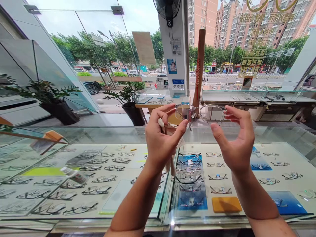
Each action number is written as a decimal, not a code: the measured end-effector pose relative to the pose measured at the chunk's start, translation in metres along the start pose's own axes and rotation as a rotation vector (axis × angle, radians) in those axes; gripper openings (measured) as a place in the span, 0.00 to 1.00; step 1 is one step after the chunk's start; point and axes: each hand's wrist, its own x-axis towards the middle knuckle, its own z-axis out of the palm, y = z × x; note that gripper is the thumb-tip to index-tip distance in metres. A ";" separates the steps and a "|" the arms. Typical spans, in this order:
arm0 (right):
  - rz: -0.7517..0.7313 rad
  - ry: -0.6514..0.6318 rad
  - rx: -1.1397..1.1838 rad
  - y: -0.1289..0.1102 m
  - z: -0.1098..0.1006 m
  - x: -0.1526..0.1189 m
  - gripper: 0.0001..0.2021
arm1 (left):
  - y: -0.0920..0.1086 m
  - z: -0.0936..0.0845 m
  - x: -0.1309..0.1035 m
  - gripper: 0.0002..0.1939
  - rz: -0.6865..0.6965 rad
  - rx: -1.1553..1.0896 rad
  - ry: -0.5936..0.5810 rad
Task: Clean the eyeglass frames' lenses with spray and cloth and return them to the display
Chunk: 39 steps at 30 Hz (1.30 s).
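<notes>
A pair of clear-framed eyeglasses is held up above the glass counter, its lenses facing the street window. My left hand grips its left end, the fingertips at the frame's corner and the thumb below the lens. The same hand has a pale cloth tucked in the palm, which hangs down past the wrist. My right hand is at the other end, fingertips on the right hinge and thumb near the lower rim. The temples are mostly hidden by the view angle.
Under my arms is a glass display counter with rows of eyeglasses inside. A white bottle and a small tilted mirror are on the left. An orange block lies among the frames. Beyond stand potted plants and a wooden post.
</notes>
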 end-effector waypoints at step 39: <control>0.200 -0.168 0.095 0.019 0.011 -0.001 0.20 | 0.005 0.002 -0.004 0.26 0.249 0.264 0.167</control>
